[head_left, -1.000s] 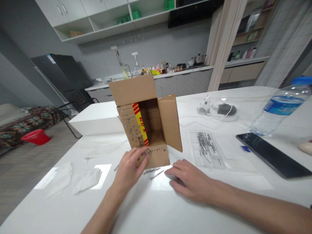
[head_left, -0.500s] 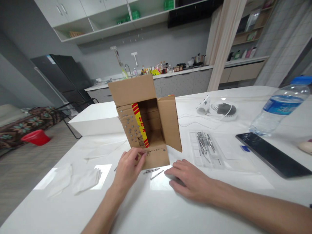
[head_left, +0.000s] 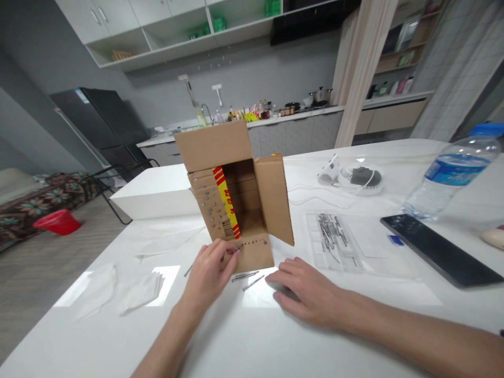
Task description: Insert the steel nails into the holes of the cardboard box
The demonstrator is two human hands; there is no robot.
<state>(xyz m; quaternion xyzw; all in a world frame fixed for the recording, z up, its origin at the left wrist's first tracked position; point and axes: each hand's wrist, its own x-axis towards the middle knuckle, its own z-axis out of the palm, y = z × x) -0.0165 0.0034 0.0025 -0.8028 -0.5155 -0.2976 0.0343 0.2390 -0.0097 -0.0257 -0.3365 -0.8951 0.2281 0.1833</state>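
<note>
White table (head_left: 252, 346): left hand (head_left: 208, 265) at box flap (head_left: 256, 255) (cardboard).

Brown box (head_left: 246, 191) with red-yellow tape (head_left: 227, 202)

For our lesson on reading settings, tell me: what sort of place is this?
Probably a kitchen, perhaps in a home: wall cabinets hang above, pots stand along the far counter, and what looks like a dark fridge stands at the left.
</note>
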